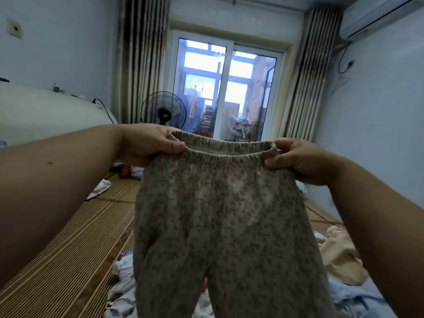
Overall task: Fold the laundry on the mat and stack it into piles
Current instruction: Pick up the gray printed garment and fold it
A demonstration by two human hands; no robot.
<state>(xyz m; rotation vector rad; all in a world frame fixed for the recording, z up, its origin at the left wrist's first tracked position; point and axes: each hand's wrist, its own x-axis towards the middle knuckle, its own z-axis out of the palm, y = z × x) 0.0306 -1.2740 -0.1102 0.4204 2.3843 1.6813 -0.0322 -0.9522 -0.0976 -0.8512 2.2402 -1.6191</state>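
- Two hands are up, and the pants (220,214) hang between them, in the air above the mat (68,244).
- At one end of the elastic waistband (224,150) the left hand (146,143) pinches; at the other the right hand (300,161) does the same, fingers (275,162) curled round the hem.
- Soft, thin and light by the look of it: the cloth droops straight down from the fingers, legs dangling, with no stiffness at all.
- Best hold, I'd say, is right here at the waistband corners, where the gathered elastic gives grip.
- Below the fingers, loose laundry litters the mat: white pieces (124,283), a cream garment (339,255) under the right hand, and blue cloth (358,299).
- Containers? No basket or bin in view.
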